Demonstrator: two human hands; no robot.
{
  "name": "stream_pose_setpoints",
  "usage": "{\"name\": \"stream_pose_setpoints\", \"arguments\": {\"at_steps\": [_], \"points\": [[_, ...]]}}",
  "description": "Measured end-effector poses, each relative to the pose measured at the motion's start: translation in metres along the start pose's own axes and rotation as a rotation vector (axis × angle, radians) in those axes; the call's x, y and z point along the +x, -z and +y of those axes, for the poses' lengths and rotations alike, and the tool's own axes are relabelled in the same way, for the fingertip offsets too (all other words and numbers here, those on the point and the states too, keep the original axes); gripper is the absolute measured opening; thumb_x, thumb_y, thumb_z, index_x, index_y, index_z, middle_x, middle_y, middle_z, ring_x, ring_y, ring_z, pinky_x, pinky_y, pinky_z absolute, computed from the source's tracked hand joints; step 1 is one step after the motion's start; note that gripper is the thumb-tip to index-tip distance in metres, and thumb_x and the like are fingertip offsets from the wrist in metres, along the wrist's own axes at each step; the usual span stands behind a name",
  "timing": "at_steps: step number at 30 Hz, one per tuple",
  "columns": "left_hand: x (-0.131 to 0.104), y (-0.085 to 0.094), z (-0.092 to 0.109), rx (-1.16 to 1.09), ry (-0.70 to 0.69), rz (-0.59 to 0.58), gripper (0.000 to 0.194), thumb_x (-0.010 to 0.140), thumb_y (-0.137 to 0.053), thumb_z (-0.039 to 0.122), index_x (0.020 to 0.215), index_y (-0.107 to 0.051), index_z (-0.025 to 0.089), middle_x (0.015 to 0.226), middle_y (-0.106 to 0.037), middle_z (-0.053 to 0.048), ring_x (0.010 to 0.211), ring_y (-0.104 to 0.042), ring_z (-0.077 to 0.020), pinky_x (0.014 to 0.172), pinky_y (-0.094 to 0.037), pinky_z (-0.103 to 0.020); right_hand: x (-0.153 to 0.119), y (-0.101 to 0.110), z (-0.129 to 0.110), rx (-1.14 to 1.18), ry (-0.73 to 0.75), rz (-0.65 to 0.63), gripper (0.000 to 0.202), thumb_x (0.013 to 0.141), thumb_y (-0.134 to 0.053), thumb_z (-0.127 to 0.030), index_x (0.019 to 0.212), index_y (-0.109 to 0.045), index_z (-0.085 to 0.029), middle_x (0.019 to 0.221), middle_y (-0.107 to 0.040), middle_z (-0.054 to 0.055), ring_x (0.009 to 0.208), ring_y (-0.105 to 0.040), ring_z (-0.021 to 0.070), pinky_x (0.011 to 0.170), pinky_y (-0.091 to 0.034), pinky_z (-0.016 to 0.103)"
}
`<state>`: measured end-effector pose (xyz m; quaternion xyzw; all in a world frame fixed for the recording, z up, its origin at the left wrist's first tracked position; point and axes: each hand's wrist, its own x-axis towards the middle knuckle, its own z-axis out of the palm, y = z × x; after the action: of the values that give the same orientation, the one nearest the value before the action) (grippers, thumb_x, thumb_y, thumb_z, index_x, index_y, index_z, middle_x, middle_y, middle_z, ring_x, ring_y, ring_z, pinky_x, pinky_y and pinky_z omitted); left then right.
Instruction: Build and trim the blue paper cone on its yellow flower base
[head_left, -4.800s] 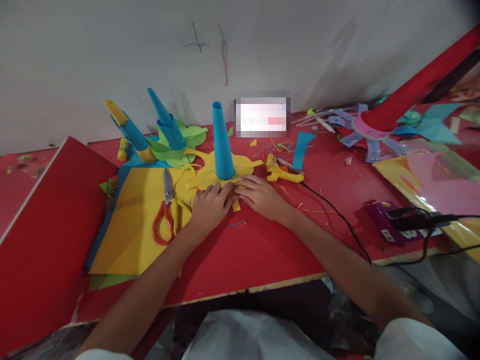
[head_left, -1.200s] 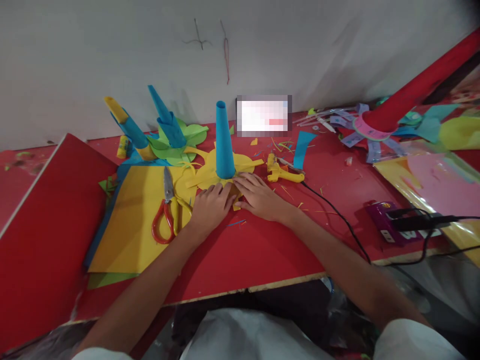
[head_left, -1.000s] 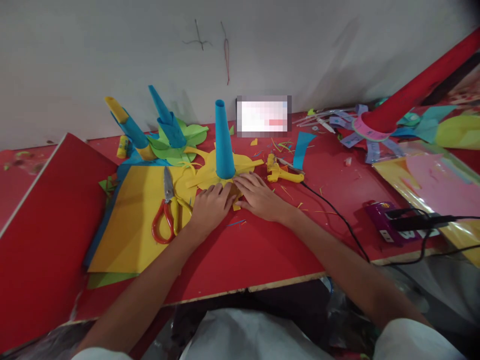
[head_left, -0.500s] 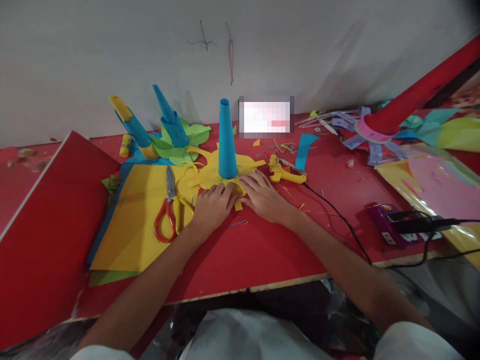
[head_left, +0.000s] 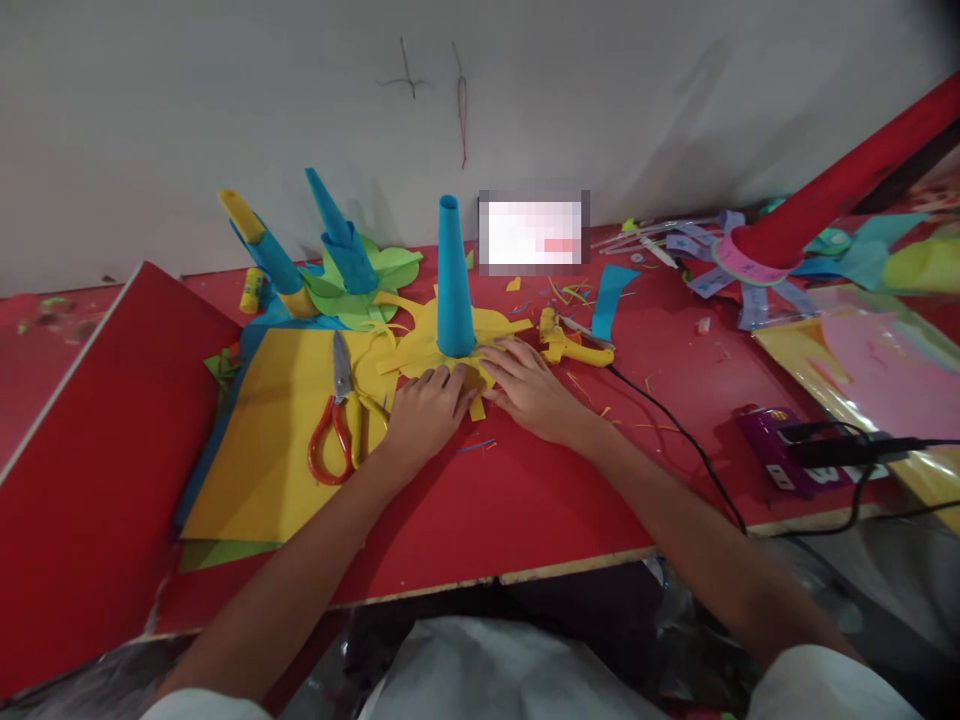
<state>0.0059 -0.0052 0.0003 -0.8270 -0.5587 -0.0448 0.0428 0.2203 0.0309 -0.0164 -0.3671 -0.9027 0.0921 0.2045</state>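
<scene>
Both hands [head_left: 426,410], fingers bent, touch the yellow flower [head_left: 417,343] near the blue cone [head_left: 454,280]; any pinch is hidden.

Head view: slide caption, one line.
Left hand and right hand touch a yellow paper flower with an upright blue cone, between scissors and glue gun.

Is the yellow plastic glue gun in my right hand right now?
No, the yellow plastic glue gun lies on the red tabletop, beyond your right hand.

Scissors [head_left: 340,372] on paper sheets [head_left: 262,440], left of cone [head_left: 454,285]; glue gun [head_left: 576,351] right.
</scene>
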Motion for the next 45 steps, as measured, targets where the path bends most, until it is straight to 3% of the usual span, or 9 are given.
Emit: {"name": "stream_pose_setpoints", "arguments": {"at_steps": [18,26,38,41,45], "points": [[0.002,0.003,0.0,0.008,0.015,-0.062,0.045,0.111,-0.036,0.038,0.144,-0.056,0.016,0.109,-0.071,-0.014,0.099,-0.07,-0.0292,0.081,-0.05,-0.039,0.006,-0.013,-0.001,0.013,0.028,-0.019,0.063,0.109,-0.037,-0.055,0.156,-0.05,-0.015,0.156,-0.056,0.016,0.151,-0.041,0.034,0.127,-0.035,0.059],[0.003,0.006,0.003,-0.01,0.037,-0.069,0.043,0.111,-0.036,0.037,0.14,-0.06,0.017,0.112,-0.072,-0.015,0.099,-0.07,-0.029,0.079,-0.05,-0.038,0.006,-0.013,-0.006,-0.077,0.055,-0.048,0.064,0.109,-0.039,-0.051,0.153,-0.049,-0.006,0.157,-0.053,0.02,0.151,-0.041,0.0357,0.129,-0.031,0.06],[0.002,0.005,0.001,0.016,0.023,-0.047,0.042,0.111,-0.037,0.037,0.14,-0.059,0.016,0.11,-0.072,-0.014,0.098,-0.071,-0.0291,0.078,-0.051,-0.039,0.005,-0.007,-0.008,-0.062,0.027,-0.011,0.06,0.109,-0.039,-0.051,0.155,-0.048,-0.013,0.153,-0.056,0.018,0.148,-0.043,0.0347,0.13,-0.026,0.062],[0.002,0.005,0.002,0.007,0.017,-0.053,0.044,0.111,-0.038,0.037,0.143,-0.057,0.014,0.113,-0.072,-0.015,0.103,-0.071,-0.0296,0.082,-0.051,-0.039,0.007,0.002,-0.005,-0.001,0.004,0.061,0.048,0.108,-0.043,-0.045,0.147,-0.057,-0.02,0.144,-0.063,0.014,0.14,-0.049,0.0332,0.126,-0.034,0.059],[0.002,0.005,0.001,0.004,0.012,-0.055,0.045,0.11,-0.04,0.038,0.143,-0.058,0.013,0.112,-0.073,-0.015,0.104,-0.071,-0.0299,0.081,-0.051,-0.039,0.005,0.012,0.002,0.039,-0.059,0.189,0.028,0.107,-0.046,-0.031,0.119,-0.07,-0.022,0.116,-0.072,0.013,0.12,-0.059,0.0323,0.109,-0.047,0.052]]}}
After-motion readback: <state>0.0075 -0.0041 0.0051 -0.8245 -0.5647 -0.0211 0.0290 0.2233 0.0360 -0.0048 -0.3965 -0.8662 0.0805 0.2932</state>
